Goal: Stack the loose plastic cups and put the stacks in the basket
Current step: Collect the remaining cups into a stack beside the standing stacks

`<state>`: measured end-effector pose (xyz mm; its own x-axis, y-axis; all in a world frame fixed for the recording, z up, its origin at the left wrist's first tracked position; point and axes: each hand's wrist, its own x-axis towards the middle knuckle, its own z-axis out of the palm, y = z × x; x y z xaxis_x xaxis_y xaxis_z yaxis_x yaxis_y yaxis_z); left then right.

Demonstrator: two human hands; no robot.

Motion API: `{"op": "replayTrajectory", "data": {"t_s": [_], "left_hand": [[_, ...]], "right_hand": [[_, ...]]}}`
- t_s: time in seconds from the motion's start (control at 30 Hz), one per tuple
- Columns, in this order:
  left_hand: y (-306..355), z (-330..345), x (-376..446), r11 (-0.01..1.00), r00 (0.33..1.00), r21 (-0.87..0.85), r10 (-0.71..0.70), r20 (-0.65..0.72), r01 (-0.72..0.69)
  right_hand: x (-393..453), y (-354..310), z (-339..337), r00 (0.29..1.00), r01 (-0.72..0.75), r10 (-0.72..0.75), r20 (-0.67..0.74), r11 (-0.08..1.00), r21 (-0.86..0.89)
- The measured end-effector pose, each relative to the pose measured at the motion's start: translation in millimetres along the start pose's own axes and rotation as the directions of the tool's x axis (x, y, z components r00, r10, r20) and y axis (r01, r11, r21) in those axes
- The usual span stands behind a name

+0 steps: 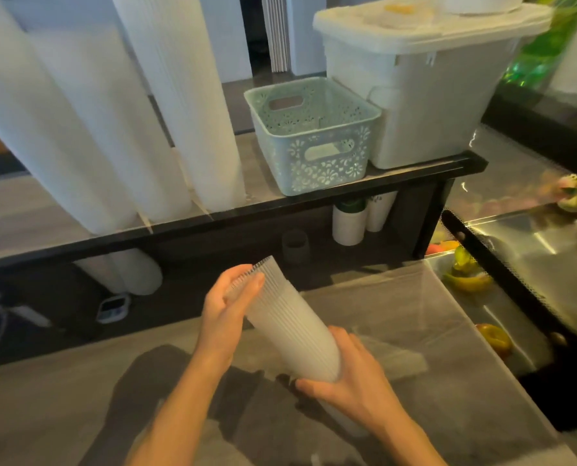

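Note:
A stack of clear plastic cups (290, 321) lies tilted between my hands above the grey counter, rims up and to the left. My left hand (228, 309) holds the rim end, thumb across the rims. My right hand (347, 371) grips the base end from below and the right. The pale green lattice basket (314, 156) stands on the raised black shelf beyond, and I see no cups in it. More clear plastic (381, 354) lies on the counter just right of my right hand, too faint to make out.
Tall white cup stacks (179, 105) lean on the shelf left of the basket. A lidded white bin (425, 95) stands at its right. Paper cups (351, 223) sit under the shelf. A glass case with fruit (468, 280) is at the right.

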<state>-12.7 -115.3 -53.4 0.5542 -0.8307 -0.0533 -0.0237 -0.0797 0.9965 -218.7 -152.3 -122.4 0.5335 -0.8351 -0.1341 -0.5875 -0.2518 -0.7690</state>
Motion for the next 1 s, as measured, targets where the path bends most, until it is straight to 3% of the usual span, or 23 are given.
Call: {"op": "replayTrajectory", "data": {"t_s": [0.23,0.37,0.47,0.63,0.77,0.83,0.93,1.0], "left_hand": [[0,8,-24,1.0,0.999,0.024,-0.004,0.035,0.003],[9,8,-50,0.995,0.978,0.086,0.021,0.207,-0.039],[10,7,-51,0.994,0.965,0.099,0.008,0.263,-0.035],[2,13,-31,0.994,0.969,0.093,-0.08,0.234,0.059],[-10,18,11,0.988,0.986,0.042,-0.152,0.075,0.149],[-24,26,36,0.967,0.983,0.184,-0.183,0.015,0.177],[-52,35,79,0.857,0.967,0.463,-0.257,0.006,0.225],[-58,42,108,0.83,0.955,0.486,-0.296,-0.031,0.274]], "right_hand": [[-6,-4,-1,0.999,0.054,-0.053,-0.011,0.997,0.057],[-13,-3,-13,0.993,0.11,-0.104,-0.06,0.987,0.119],[-14,0,-19,0.992,0.123,-0.118,-0.054,0.985,0.119],[-6,5,-17,0.997,0.065,-0.061,-0.04,0.993,0.096],[3,14,-17,0.999,0.008,-0.008,-0.037,1.0,0.01],[7,20,-19,0.999,-0.019,0.019,-0.05,1.0,-0.008],[14,29,-25,0.996,-0.06,0.058,-0.072,0.998,-0.032],[18,35,-30,0.991,-0.105,0.102,-0.083,0.994,-0.034]]}}
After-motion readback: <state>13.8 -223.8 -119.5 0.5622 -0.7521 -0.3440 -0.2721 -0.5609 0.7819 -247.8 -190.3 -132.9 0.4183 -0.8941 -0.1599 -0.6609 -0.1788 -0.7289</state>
